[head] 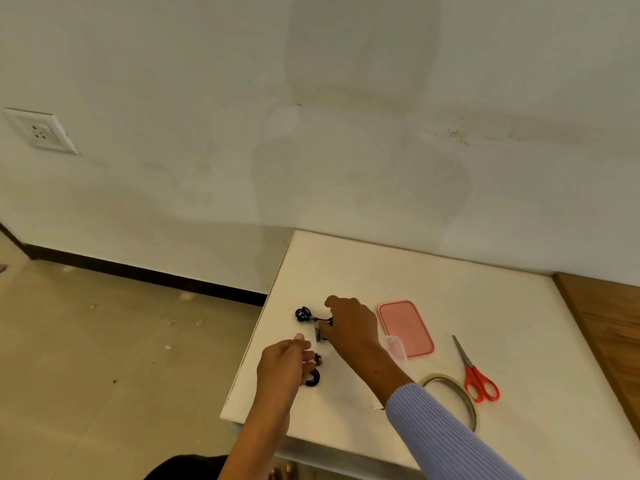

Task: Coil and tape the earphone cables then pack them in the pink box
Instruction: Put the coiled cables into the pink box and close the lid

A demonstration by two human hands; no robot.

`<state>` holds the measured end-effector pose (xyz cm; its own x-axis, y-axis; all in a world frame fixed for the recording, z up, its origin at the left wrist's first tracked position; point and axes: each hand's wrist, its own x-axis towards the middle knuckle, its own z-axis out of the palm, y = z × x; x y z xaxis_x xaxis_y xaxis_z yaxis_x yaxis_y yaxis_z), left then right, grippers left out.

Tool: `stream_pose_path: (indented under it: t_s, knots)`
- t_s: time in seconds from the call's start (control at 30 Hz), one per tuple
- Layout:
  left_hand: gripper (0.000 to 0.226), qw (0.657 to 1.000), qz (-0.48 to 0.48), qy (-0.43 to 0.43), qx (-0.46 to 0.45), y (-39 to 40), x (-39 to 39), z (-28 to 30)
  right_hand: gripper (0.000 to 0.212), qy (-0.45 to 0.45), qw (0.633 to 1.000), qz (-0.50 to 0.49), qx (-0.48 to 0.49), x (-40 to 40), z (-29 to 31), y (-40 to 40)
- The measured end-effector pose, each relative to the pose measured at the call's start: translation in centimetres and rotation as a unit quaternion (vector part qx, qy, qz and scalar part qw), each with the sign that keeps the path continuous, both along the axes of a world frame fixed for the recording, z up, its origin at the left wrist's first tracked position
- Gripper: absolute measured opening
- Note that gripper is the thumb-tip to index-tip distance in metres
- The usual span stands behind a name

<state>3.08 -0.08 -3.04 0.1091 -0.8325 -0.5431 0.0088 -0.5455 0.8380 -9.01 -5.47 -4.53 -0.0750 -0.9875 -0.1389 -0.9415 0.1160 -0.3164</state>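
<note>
— Fingers (323, 329) of the right hand (349, 323) pinch a thin black earphone cable (317, 319); its loose coil (303, 314) lies just left of them.
— And the left hand (282, 367)?
— Curled by a tighter black cable coil (312, 378) near the table's (346, 271) edge; whether it grips it, I cannot tell.
— Best approach?
— Probably keep loops even, hold them flat, then tape. The translucent tape roll (450, 393) and red-handled scissors (476, 375) sit to the right.
— The box?
— The flat pink plastic box (406, 327) lies just right of the right hand, lid on.
</note>
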Motion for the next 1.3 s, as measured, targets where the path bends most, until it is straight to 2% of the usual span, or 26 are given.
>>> stream_pose_path:
  t_s: [0.1, 0.27, 0.4, 0.5, 0.6, 0.67, 0.8, 0.87, 1.07, 1.17, 1.3]
  knots:
    - [0.027, 1.0, -0.001, 0.001, -0.002, 0.0, 0.5, 0.0, 0.017, -0.026, 0.998, -0.042, -0.024, -0.3, -0.1, -0.3]
    - [0.028, 1.0, -0.004, -0.005, -0.009, 0.1, 0.8, 0.3, 0.015, -0.126, 0.983, -0.071, -0.113, -1.8, 0.7, 1.0]
    - [0.027, 1.0, -0.014, -0.003, -0.009, 0.7, 0.3, 0.9, 0.026, -0.018, 0.998, -0.043, -0.032, -0.9, -0.1, 0.9]
    - [0.025, 1.0, -0.021, 0.002, -0.004, 0.8, -0.2, 1.2, 0.016, 0.049, 0.998, -0.023, -0.019, 0.5, -0.6, 0.3]
    - [0.026, 1.0, -0.023, 0.003, -0.001, 0.7, -0.1, 1.3, 0.012, 0.074, 0.997, -0.01, -0.008, 0.9, -0.7, -0.3]
    - [0.026, 1.0, -0.02, 0.002, 0.002, 0.6, 0.1, 1.3, 0.009, 0.03, 0.999, -0.034, -0.027, 0.6, 0.3, -0.3]
    - [0.028, 1.0, -0.024, -0.004, -0.002, 0.5, 0.9, 1.1, 0.004, -0.14, 0.979, -0.123, -0.085, -2.2, 4.0, 1.9]
    - [0.029, 1.0, -0.025, -0.002, -0.005, 0.5, 1.4, 1.0, 0.003, -0.172, 0.971, -0.138, -0.093, -4.0, 5.5, 4.1]
    - [0.028, 1.0, -0.02, -0.005, -0.012, 0.8, 2.4, 1.2, 0.006, -0.095, 0.984, -0.151, -0.024, -6.6, 5.7, 9.8]
    - [0.028, 1.0, -0.019, -0.005, -0.011, 1.0, 2.6, 1.2, 0.015, -0.072, 0.987, -0.143, 0.005, -6.2, 4.4, 11.0]
    - [0.028, 1.0, -0.006, -0.005, -0.009, 1.1, 3.4, 1.2, 0.014, -0.048, 0.992, -0.097, -0.058, -4.2, 4.3, 11.3]
